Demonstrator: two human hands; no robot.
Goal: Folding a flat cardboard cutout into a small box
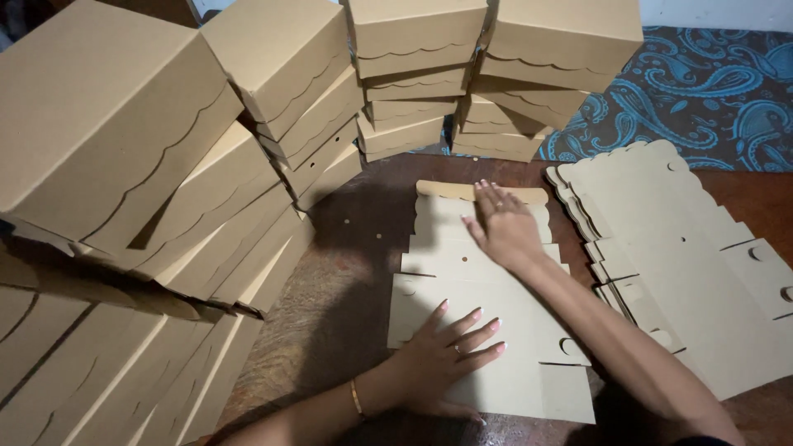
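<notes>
Lying under both hands' spread fingers: flat cardboard blank; nothing gripped.

On my feed I see tilted stacks of assembled tan cardboard boxes with scalloped lid edges crowding the left side and far edge of the dark brown wooden table. To the right lies a pile of flat, unfolded tan cardboard box blanks. Behind it spreads a blue paisley-patterned cloth.
</notes>
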